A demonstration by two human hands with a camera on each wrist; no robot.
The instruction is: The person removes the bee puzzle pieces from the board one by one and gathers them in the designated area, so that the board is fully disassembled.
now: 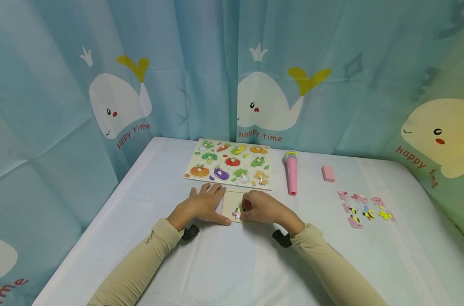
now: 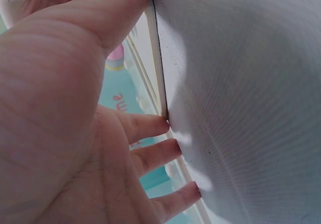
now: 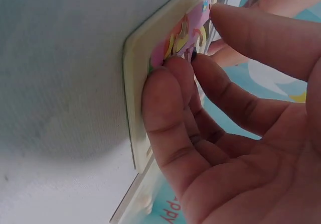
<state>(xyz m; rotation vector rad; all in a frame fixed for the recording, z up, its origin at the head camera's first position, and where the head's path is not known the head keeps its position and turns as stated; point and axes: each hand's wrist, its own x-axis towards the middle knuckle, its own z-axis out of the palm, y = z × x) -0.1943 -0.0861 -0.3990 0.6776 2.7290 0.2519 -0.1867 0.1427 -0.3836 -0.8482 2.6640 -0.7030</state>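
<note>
My left hand (image 1: pixel 207 206) lies with fingers spread at the left side of a small pale wooden puzzle tray (image 1: pixel 230 199). Its thumb reaches to the tray's lower left corner; in the left wrist view straight fingers (image 2: pixel 155 153) rest near the tray's edge. The right hand (image 1: pixel 264 207) is over the tray's right part, its fingers bent. Between its thumb and fingertips is a pink and yellow jigsaw piece (image 3: pixel 185 30), low in the tray. From above, part of the printed jigsaw (image 1: pixel 237 213) shows beside these fingertips; the hand hides the rest.
Several loose jigsaw pieces (image 1: pixel 367 212) lie at the right. A pink block (image 1: pixel 328 174) and a pink toy microphone (image 1: pixel 292 174) are nearer the middle. Behind the hands lies a vegetable peg puzzle board (image 1: pixel 232 151). Whale-printed curtains (image 1: pixel 201 63) hang around the white-covered table (image 1: pixel 224 263).
</note>
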